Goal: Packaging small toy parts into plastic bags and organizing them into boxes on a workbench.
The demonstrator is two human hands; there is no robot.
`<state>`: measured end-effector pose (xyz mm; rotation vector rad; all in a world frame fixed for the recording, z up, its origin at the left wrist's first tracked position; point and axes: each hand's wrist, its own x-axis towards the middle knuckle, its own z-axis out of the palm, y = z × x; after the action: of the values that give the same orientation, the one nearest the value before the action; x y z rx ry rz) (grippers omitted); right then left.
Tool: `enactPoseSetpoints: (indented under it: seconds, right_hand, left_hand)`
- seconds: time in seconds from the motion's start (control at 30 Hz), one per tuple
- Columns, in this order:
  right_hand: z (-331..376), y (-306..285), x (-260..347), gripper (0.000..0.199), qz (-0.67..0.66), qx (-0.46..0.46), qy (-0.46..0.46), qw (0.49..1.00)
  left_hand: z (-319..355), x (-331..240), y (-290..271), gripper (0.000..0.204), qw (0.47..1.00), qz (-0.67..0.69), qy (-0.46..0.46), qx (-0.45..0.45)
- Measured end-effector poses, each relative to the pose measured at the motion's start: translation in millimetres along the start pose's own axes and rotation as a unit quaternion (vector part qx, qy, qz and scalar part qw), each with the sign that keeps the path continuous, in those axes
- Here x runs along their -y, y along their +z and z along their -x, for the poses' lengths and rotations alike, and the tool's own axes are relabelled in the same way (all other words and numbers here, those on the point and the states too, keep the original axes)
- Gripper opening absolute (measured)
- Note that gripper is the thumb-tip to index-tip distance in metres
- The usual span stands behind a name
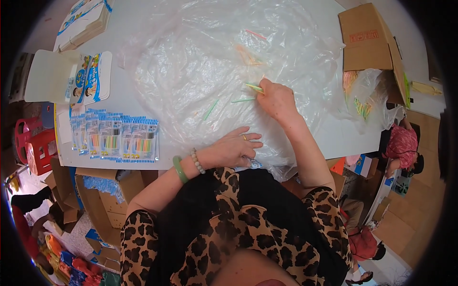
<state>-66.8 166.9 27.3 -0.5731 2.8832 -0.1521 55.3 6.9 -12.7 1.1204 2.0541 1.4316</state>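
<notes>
A: Right hand is out on the clear plastic sheet, fingers pinched narrow on a couple of thin yellow-green sticks.

B: And the left hand?

A: Flat near the table edge, fingers spread, pressing a small blue-and-white packet. Finished packets lie in a row further left.

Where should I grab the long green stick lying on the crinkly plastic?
Pinch the green stick near its middle, coming straight down from above. It is thin and lies flat and slanted on the clear plastic sheet, so two fingertips across its narrow width probably work best. It lies alone, left of the right hand, with nothing touching it.
</notes>
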Motion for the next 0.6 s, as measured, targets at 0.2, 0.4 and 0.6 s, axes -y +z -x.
enactPoseSetpoints:
  seconds: [0.2, 0.4, 0.6]
  right_hand:
    - [-1.7, -14.6, -17.7, 0.019, -0.029, -0.013, 0.086, 0.996]
    - [-15.1, -16.1, -21.8, 0.02, 0.011, 0.048, 0.083, 0.995]
    - [-19.3, -33.4, -29.7, 0.02, -0.062, 0.089, 0.112, 0.988]
  left_hand:
    - [1.0, -0.4, -1.5, 0.013, 1.0, 0.005, 0.007, -0.005]
    - [0.4, 0.8, 0.8, 0.013, 1.0, 0.012, 0.007, -0.009]
    - [0.3, 0.8, -0.4, 0.013, 1.0, 0.006, -0.001, -0.006]
